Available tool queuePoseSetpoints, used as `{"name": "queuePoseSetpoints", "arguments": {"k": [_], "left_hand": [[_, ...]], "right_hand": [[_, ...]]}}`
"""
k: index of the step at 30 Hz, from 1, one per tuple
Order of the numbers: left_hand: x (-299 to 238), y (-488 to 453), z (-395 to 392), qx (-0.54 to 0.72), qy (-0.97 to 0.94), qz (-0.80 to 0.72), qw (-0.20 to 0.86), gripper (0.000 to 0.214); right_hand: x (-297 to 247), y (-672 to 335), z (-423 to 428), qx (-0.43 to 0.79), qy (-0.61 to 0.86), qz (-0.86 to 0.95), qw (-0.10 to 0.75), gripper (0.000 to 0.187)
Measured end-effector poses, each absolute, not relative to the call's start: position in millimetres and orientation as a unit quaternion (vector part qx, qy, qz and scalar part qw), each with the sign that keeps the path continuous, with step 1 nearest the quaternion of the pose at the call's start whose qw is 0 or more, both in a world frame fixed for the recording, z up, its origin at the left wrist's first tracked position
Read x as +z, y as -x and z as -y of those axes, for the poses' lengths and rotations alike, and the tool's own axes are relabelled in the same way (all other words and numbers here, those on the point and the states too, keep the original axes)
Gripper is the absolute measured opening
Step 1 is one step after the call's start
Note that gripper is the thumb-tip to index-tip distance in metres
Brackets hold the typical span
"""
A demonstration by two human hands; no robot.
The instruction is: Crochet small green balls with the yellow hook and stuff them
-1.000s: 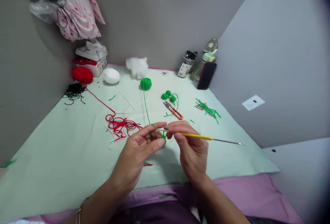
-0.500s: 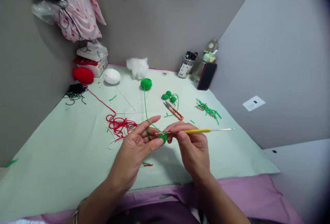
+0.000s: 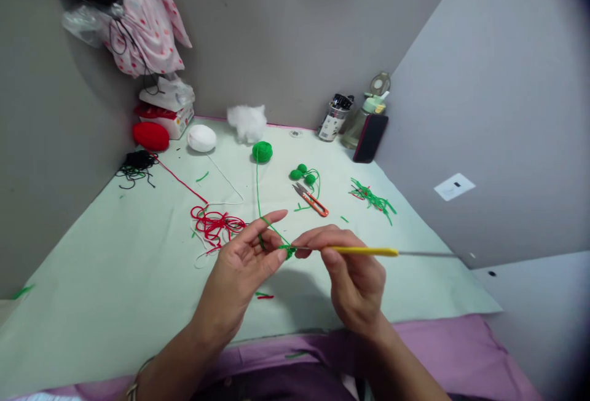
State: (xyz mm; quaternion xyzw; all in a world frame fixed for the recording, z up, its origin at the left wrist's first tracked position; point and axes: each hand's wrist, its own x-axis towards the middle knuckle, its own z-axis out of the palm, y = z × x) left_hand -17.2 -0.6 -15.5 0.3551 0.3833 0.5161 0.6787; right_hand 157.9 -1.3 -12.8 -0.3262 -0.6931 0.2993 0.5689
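My left hand (image 3: 242, 266) pinches a small green crochet piece (image 3: 289, 251) between thumb and fingers, with the green strand looped over the raised index finger. That strand runs back across the table to a green yarn ball (image 3: 262, 151). My right hand (image 3: 353, 269) grips a crochet hook with a yellow handle (image 3: 364, 251); its metal tip sits at the green piece and its long metal end points right.
On the pale green table cover (image 3: 115, 278) lie red tangled yarn (image 3: 214, 226), orange thread snips (image 3: 311, 198), small green balls (image 3: 303, 173), green scraps (image 3: 373, 198), white (image 3: 201, 138) and red (image 3: 150, 136) yarn balls, stuffing (image 3: 247, 121), a pen cup (image 3: 332, 118), a bottle (image 3: 364, 118).
My right hand has drawn the hook out to the right and lowered it, so it lies level again. The left hand keeps the green piece, with its index finger lifted more.
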Motion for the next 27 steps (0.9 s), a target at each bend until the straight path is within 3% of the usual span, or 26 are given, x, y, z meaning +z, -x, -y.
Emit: {"name": "queuePoseSetpoints", "arguments": {"k": [5,8,12,17,23,27], "left_hand": [[-17.3,11.8,1.4,0.549,-0.356,-0.385,0.651,0.049],[-14.6,9.1,1.6,0.547,-0.301,-0.349,0.699,0.054],[-10.4,10.4,-0.5,0.479,-0.215,-0.304,0.795,0.048],[-11.6,10.2,-1.9,0.511,-0.253,-0.327,0.754,0.044],[-14.3,6.5,0.6,0.527,-0.302,-0.344,0.716,0.041],[-15.4,5.6,-0.6,0.538,-0.270,-0.339,0.723,0.048]], "right_hand": [[-17.1,-157.2,4.8,0.104,0.324,0.802,0.491,0.036],[-21.4,-156.7,4.5,0.005,0.318,0.823,0.470,0.047],[-21.0,-154.6,2.9,0.126,0.341,0.734,0.574,0.032],[-16.6,-148.2,-4.2,0.363,0.318,0.606,0.632,0.020],[-17.0,-143.9,-0.9,0.287,0.344,0.660,0.603,0.024],[-21.9,-147.5,5.6,0.156,0.358,0.739,0.549,0.036]]}}
